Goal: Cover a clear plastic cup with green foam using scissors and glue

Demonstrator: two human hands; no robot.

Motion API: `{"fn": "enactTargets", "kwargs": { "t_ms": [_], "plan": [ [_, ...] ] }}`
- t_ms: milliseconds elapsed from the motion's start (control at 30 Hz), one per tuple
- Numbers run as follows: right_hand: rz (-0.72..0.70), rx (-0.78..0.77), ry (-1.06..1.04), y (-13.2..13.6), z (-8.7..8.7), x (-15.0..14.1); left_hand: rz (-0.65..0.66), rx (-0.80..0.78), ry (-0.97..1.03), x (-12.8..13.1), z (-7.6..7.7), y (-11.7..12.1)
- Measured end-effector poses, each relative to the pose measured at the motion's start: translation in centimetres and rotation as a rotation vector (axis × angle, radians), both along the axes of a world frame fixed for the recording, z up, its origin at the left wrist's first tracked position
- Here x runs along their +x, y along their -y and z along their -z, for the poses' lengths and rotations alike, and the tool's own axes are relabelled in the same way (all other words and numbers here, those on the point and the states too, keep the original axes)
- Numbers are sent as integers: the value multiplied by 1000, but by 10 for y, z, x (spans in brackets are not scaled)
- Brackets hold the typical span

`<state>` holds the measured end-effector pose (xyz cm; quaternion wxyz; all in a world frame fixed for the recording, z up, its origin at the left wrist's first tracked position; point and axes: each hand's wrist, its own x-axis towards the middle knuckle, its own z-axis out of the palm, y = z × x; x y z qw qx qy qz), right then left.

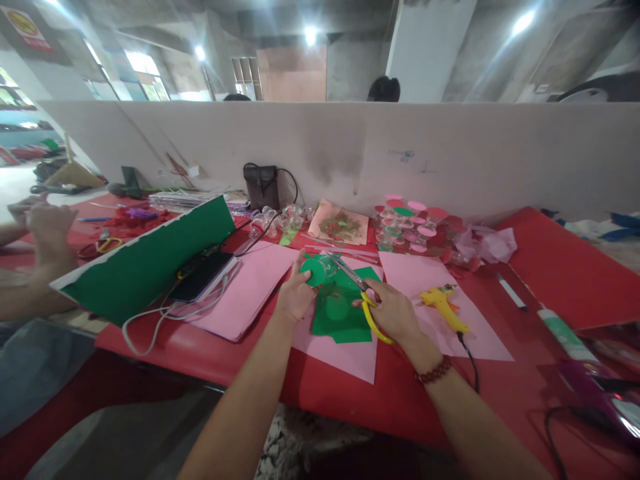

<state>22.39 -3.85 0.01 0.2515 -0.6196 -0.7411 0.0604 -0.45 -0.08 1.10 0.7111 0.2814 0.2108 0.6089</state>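
Note:
Between the thumb and fingers of my left hand (296,293) is a green paper disc (313,273). A clear plastic piece (329,265), rounded like a bottle bottom, sits against the disc's right side. My right hand (393,310) is closed round the yellow handles of a pair of scissors (370,313). Their blades point up and left, with the tips close to the clear piece. Below both hands, green sheets (345,327) lie on pink paper (350,360). Whether the blades touch the piece, I cannot tell.
A yellow glue gun (444,307) lies right on pink paper. Stacked discs on clear pieces (407,223) stand at the back. Left are a phone (203,275), a white cable (150,340) and a tilted green board (150,260). Another person's hand (50,227) is far left.

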Motion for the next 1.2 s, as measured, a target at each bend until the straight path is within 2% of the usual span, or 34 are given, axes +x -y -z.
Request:
{"fn": "enactTargets", "kwargs": {
  "t_ms": [533,833,1200],
  "plan": [
    [-10,-14,-31,1,-3,-2,-51,-55,48,-2,8,-5],
    [71,-14,69,5,-9,-5,-54,-31,57,-2,9,-5],
    [10,1,33,3,-4,-3,-34,-107,84,-2,11,-8]
  ]
}}
